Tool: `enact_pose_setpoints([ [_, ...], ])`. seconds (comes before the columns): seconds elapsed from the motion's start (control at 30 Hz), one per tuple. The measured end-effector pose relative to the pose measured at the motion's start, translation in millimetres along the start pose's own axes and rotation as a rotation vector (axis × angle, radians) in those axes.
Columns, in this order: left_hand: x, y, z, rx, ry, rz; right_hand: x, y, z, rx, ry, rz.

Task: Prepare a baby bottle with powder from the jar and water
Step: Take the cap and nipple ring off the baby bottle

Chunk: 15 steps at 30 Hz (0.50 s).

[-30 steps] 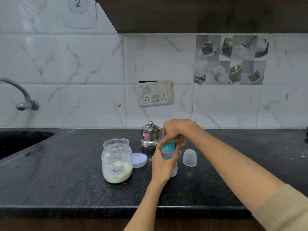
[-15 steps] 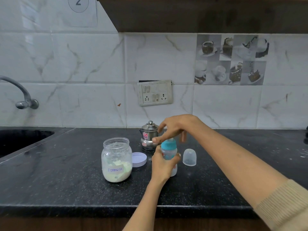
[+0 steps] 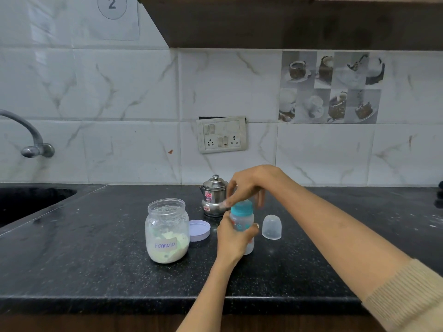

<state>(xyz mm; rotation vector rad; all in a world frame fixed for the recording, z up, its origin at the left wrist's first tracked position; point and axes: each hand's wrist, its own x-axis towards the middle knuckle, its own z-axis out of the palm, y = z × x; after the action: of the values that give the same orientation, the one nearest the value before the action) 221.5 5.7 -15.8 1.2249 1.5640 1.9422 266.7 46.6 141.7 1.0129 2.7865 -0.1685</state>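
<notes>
- Gripping the baby bottle (image 3: 241, 220) upright on the worktop (image 3: 96, 259), the left hand (image 3: 233, 238) is steadying it.
- Hovering over the teal cap (image 3: 242, 207), the right hand's (image 3: 251, 185) fingers (image 3: 230, 200) are hanging loosely curled; a loose cap risks leaking.

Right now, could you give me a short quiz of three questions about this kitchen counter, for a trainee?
1. True or false: the jar has its lid on.
2. Which hand grips the bottle body: A left, B right?
3. Fill in: the clear cap stands on the ____.

Key: 1 false, the lid lies beside the jar. 2 A, the left hand; the right hand is at the blue top. 3 counter.
</notes>
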Motion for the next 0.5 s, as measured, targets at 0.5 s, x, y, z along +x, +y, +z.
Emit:
enact_pose_setpoints([
  [0.5, -1, 3, -2, 0.018, -0.028, -0.034, -27, 47, -25, 0.195, 0.137, -0.143],
])
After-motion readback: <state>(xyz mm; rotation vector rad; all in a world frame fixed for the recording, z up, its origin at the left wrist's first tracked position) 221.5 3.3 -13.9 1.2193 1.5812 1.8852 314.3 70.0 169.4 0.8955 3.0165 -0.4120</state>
